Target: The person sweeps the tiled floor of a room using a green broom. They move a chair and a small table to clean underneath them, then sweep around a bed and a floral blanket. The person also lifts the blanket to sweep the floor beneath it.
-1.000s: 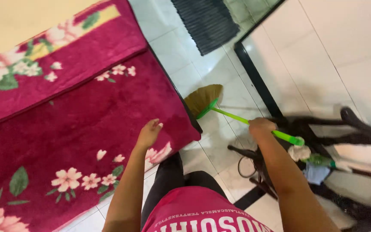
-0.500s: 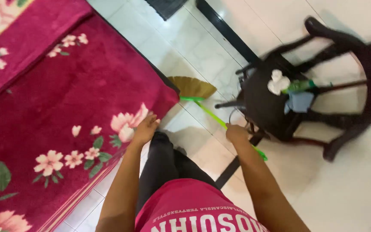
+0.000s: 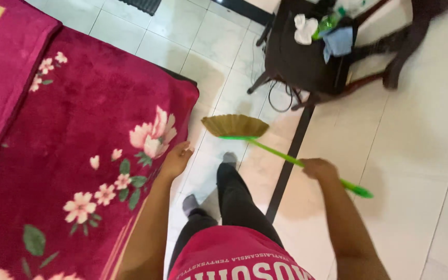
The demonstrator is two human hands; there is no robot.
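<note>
My right hand [image 3: 318,168] grips the green handle of a broom [image 3: 265,148], whose tan fan-shaped bristles [image 3: 234,125] rest over the white tiled floor just ahead of my feet. My left hand [image 3: 175,161] hangs empty with loose fingers at the edge of a crimson floral blanket [image 3: 79,129] that covers a bed on my left. My legs in dark trousers and grey socks [image 3: 224,176] stand between the bed and the broom.
A dark wooden chair [image 3: 307,57] with a white cloth, a blue cloth and a green bottle on its seat stands at the top right. A black cable loops on the floor below it. A dark floor strip [image 3: 289,155] runs past my feet.
The view has swung: the chair has shifted up and right in the frame. The broom head has come nearer my feet, and my left hand has stayed by the blanket edge.
</note>
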